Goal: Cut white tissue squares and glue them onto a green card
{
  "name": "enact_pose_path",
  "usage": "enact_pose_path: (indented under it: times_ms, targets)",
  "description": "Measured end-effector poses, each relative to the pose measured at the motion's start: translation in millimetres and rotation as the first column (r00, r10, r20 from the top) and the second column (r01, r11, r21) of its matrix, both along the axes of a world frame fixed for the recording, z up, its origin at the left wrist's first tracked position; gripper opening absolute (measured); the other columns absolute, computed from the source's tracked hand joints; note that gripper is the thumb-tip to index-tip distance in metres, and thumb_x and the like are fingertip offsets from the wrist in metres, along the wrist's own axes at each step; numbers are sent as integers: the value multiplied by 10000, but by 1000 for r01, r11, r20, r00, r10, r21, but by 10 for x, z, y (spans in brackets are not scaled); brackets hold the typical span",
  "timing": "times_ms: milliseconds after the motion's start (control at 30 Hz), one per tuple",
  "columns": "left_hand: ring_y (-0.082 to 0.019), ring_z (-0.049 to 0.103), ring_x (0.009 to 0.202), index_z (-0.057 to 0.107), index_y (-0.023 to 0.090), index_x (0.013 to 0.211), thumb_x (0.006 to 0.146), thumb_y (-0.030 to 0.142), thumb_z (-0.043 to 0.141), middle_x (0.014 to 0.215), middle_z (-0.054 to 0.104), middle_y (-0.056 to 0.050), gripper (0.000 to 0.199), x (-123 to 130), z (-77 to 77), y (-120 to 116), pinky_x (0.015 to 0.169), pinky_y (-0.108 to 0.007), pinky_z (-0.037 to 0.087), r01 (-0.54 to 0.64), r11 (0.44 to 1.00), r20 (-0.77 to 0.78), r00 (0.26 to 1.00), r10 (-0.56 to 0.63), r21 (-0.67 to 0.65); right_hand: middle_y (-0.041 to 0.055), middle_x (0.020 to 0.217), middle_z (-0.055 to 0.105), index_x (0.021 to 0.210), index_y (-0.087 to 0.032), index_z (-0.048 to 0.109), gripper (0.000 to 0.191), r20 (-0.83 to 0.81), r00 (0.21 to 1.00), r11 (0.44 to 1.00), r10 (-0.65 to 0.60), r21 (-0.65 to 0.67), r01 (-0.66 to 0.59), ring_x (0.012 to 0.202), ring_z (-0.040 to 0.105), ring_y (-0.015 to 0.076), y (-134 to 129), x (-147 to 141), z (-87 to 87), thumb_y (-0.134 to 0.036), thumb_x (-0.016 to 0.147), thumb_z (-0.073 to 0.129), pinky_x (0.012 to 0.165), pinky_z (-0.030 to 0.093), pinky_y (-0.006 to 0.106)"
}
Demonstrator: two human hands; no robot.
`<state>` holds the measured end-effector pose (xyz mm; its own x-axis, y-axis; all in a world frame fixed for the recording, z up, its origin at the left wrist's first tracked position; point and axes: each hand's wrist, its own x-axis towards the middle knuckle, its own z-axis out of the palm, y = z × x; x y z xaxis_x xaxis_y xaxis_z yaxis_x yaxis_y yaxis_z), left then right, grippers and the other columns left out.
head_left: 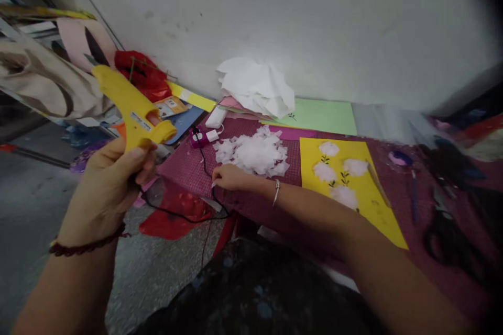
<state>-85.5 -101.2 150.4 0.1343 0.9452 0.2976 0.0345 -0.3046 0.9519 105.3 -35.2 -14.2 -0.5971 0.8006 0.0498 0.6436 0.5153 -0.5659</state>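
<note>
My left hand (126,167) is closed round a yellow glue gun (131,110), raised beside the table's left edge. A black cord (176,214) runs below it and up to a purple power adapter (202,137). My right hand (228,177) has its fingers pinched at the table's near edge, close to the cord; a small whitish bit shows at the fingertips, too small to name. Just beyond it lies a pile of white tissue pieces (259,153). To the right, a yellow sheet (314,159) bears white fluffy flowers (344,196) and dark leaf shapes.
Crumpled white paper (257,86) and a green sheet (326,115) lie by the wall. Black scissors (444,230) and a blue pen (414,196) are at the right. A red plastic bag (176,217) hangs below the table's left edge.
</note>
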Motion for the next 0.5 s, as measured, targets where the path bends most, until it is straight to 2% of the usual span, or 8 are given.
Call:
enact_pose_path:
  times_ms: [100, 233, 300, 367, 433, 500]
  targets:
    - [-56, 366, 395, 628, 140, 779, 676, 403, 821, 558, 527, 41, 342, -83, -13, -63, 401, -243, 232, 0, 1000, 50, 999, 0, 0, 66, 940, 749, 1006, -126, 708, 255, -20, 988, 988, -152, 23, 153, 847, 667, 166, 124, 108, 153, -175, 897, 482, 701, 453, 232]
    - [-59, 382, 404, 604, 142, 744, 696, 393, 817, 556, 530, 38, 333, -208, -82, -133, 402, -235, 250, -9, 1000, 70, 997, 9, 6, 144, 1053, 726, 1129, -86, 655, 336, 4, 951, 944, -311, 115, 308, 958, 657, 225, 293, 445, 341, -138, 929, 390, 802, 465, 305]
    - [-63, 388, 415, 596, 148, 744, 712, 393, 805, 561, 524, 39, 323, -253, -115, -148, 407, -232, 273, -18, 1000, 78, 997, 18, -3, 167, 1127, 706, 1269, -110, 594, 407, 33, 940, 929, -340, 164, 331, 1009, 644, 264, 307, 667, 381, -99, 903, 417, 847, 455, 356]
    - [-62, 365, 411, 596, 155, 762, 756, 427, 757, 561, 512, 40, 315, -266, -136, -156, 392, -227, 269, -23, 999, 99, 995, 27, -38, 161, 1171, 695, 1429, -173, 465, 577, 64, 938, 925, -341, 200, 322, 1015, 643, 288, 280, 898, 397, -74, 861, 474, 858, 452, 390]
    - [-62, 321, 395, 613, 158, 815, 826, 498, 659, 542, 483, 40, 343, -229, -158, -175, 368, -224, 247, 3, 996, 122, 992, 9, -92, 155, 1170, 698, 1501, -192, 359, 673, 76, 933, 917, -351, 229, 326, 1002, 647, 299, 222, 1133, 416, -94, 851, 508, 848, 460, 400]
    - [-67, 303, 404, 624, 165, 890, 877, 547, 570, 550, 473, 38, 386, -121, -208, -219, 374, -224, 271, 56, 984, 150, 988, -30, -171, 162, 1154, 703, 1455, -155, 433, 592, 75, 919, 898, -388, 254, 359, 1011, 645, 298, 110, 1380, 456, -116, 868, 504, 852, 462, 394]
